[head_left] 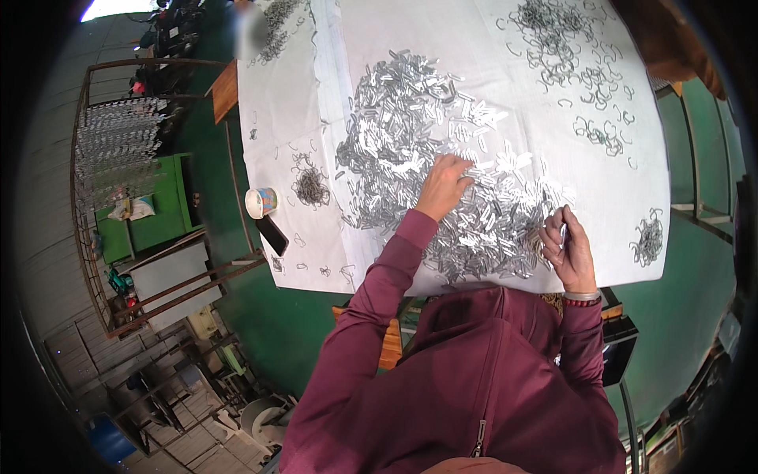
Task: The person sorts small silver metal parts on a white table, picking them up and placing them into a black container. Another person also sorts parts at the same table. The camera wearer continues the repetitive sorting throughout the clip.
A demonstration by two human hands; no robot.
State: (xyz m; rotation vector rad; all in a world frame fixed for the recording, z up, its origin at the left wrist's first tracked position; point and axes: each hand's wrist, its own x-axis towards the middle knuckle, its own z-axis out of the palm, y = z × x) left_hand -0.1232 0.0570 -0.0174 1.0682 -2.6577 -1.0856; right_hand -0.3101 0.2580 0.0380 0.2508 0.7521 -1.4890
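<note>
A large heap of small shiny metal pieces point(387, 130), narrow and elongated, is spread over the white-covered table point(410, 24) in front of me. My left hand point(446, 187) reaches over the middle of the heap. Its fingers are bent, with a gap between thumb and forefinger, and nothing shows between them. At the heap's right edge, my right hand point(568, 249) is closed with fingers curled. A small metal piece point(564, 230) shows at its thumb and fingers. Loose bright pieces point(513, 160) lie between the two hands.
Curved wire hooks point(557, 35) are scattered at the far right, with smaller clusters point(312, 188) at left and another pile point(649, 241) at right. A paper cup point(260, 202) and a dark phone point(272, 236) sit by the left edge. A metal-framed rack point(118, 142) stands beyond.
</note>
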